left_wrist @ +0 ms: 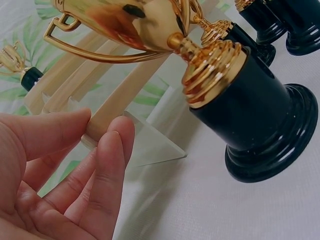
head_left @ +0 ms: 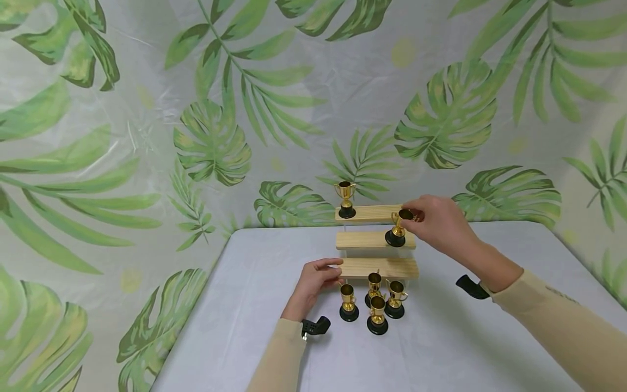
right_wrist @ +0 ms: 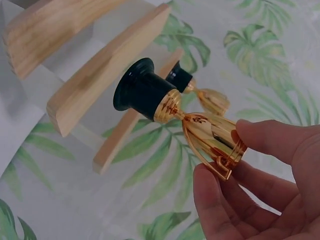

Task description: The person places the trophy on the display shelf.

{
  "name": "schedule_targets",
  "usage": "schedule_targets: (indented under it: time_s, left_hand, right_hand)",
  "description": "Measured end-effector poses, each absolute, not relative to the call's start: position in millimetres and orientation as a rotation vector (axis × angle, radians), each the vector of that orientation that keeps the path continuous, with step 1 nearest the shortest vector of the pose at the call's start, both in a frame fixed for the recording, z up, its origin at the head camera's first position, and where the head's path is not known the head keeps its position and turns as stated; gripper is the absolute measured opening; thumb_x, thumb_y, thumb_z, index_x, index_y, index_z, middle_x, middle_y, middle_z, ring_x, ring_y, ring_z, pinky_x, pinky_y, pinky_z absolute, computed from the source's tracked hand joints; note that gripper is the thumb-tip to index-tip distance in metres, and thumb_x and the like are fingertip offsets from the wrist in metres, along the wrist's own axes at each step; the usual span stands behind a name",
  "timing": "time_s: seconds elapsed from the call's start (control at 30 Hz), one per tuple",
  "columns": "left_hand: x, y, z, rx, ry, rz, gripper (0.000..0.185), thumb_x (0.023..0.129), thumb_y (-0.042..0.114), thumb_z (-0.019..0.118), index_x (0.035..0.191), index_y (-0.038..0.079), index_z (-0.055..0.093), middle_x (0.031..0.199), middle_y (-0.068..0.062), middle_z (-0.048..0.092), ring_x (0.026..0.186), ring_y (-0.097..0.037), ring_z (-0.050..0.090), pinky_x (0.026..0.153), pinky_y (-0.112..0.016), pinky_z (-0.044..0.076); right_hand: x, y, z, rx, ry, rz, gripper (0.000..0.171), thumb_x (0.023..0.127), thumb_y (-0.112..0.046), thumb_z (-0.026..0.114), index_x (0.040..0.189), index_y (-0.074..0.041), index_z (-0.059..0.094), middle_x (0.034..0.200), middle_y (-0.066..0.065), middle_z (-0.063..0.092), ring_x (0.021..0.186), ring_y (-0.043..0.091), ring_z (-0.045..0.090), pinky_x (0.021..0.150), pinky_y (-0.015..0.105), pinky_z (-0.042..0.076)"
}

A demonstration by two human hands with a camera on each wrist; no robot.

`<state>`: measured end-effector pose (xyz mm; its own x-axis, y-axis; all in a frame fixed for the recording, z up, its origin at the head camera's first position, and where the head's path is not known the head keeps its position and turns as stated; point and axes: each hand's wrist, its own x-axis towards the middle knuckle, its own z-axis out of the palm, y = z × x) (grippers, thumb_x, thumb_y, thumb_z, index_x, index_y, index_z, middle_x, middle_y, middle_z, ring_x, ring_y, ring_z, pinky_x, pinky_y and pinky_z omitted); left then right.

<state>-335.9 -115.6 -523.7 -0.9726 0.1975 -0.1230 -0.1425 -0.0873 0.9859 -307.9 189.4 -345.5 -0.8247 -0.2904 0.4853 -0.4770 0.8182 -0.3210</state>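
A small gold trophy cup on a black base [head_left: 395,238] is pinched by its cup between the thumb and fingers of my right hand [head_left: 438,220]. It is held over the right part of a three-step wooden rack; in the right wrist view its base [right_wrist: 145,90] appears apart from the boards. My left hand [head_left: 313,280] pinches the left end of the lowest board [head_left: 377,267], thumb on one side and fingers on the other. Another trophy [head_left: 346,201] stands upright at the left end of the top board [head_left: 374,213].
Several similar trophies [head_left: 377,316] stand upright on the white-covered table [head_left: 254,305], in front of the rack. The middle board [head_left: 362,240] lies between the other two. Clear side supports [left_wrist: 155,145] hold the boards. Behind hangs a leaf-patterned sheet [head_left: 294,136].
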Motion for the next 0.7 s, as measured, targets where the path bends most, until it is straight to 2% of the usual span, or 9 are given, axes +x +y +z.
schedule_targets:
  time_s: [0.33, 0.7]
  left_hand:
    - [-336.3, -115.4, -523.9, 0.044, 1.941, 2.158, 0.029, 0.089, 0.011, 0.078, 0.118, 0.009, 0.075, 0.095, -0.016, 0.074, 0.080, -0.021, 0.074, 0.083, -0.039, 0.060]
    - [-338.1, -115.2, -525.1, 0.043, 1.940, 2.165, 0.029, 0.089, 0.009, 0.078, 0.117, 0.007, 0.075, 0.091, -0.015, 0.074, 0.076, -0.020, 0.073, 0.079, -0.036, 0.061]
  right_hand:
    - [-323.8, 188.2, -336.3, 0.590, -2.614, 0.606, 0.027, 0.089, -0.020, 0.078, 0.111, -0.005, 0.077, 0.089, 0.007, 0.068, 0.076, 0.021, 0.060, 0.062, 0.040, 0.050]
    - [-341.5, 182.0, -325.3, 0.589, -2.622, 0.610, 0.025, 0.090, -0.021, 0.077, 0.110, -0.006, 0.077, 0.088, 0.006, 0.069, 0.074, 0.020, 0.059, 0.060, 0.040, 0.048]
